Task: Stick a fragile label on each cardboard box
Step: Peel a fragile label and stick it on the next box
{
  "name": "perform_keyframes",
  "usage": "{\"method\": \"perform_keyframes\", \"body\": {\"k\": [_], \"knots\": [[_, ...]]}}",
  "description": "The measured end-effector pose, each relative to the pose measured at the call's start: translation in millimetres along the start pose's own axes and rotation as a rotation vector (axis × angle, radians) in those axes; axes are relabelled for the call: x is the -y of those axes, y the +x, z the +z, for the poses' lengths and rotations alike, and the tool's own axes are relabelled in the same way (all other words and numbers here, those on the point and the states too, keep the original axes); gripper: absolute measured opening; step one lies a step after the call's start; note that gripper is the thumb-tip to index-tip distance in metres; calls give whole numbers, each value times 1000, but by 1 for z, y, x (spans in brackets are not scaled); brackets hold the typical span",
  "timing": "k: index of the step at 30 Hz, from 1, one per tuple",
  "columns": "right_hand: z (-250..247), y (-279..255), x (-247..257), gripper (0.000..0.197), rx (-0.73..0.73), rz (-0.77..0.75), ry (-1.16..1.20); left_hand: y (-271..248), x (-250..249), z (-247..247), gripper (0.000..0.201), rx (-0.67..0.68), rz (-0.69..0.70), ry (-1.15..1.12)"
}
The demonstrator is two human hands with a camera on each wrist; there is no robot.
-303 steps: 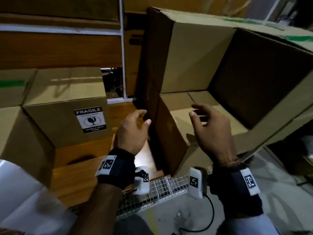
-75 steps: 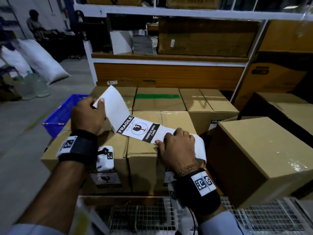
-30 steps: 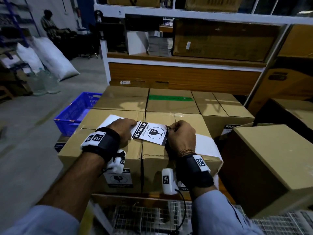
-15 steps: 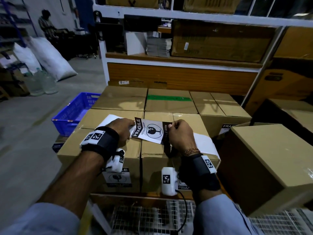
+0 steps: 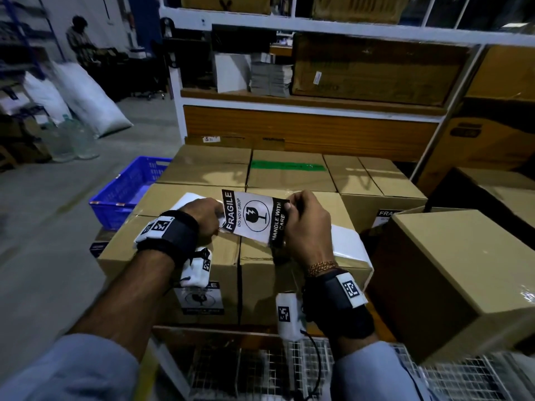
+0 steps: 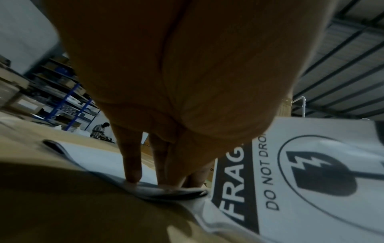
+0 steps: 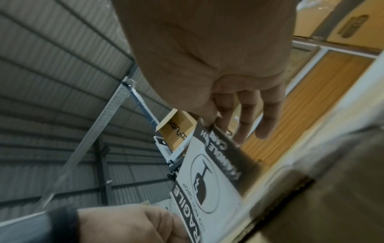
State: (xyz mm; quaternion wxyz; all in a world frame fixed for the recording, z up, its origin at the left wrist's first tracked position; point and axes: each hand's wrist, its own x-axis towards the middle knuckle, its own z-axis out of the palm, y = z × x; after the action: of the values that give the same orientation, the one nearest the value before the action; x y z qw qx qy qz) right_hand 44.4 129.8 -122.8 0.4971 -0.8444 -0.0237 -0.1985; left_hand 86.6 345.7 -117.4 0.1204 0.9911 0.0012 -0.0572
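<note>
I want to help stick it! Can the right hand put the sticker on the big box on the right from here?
Probably yes. The right hand pinches the sticker, and the big box stands close beside it with nothing between. But the left hand holds the other end, so it isn't free yet.

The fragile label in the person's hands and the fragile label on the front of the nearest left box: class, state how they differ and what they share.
1. The held label is lifted off the boxes, pinched by the left hand and right hand; the stuck label lies flat on the box front.
2. The held label is tilted sideways and curved; the stuck label sits upright.

Both carry a goblet symbol between black bands.
</note>
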Motion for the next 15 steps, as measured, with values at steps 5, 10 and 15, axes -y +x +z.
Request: {"method": "perform_keyframes", "body": {"k": [5,10,15], "knots": [[-3,-4,5,8,-81,-109,-20,0,1,1,13,-22,18,53],[-20,1,5,5,-185,-88,2,-1,-1,0,17,-18,65,70],[-41,4,-8,7,-225,-14,53,4,1,-5,42,1,54,-17]]}}
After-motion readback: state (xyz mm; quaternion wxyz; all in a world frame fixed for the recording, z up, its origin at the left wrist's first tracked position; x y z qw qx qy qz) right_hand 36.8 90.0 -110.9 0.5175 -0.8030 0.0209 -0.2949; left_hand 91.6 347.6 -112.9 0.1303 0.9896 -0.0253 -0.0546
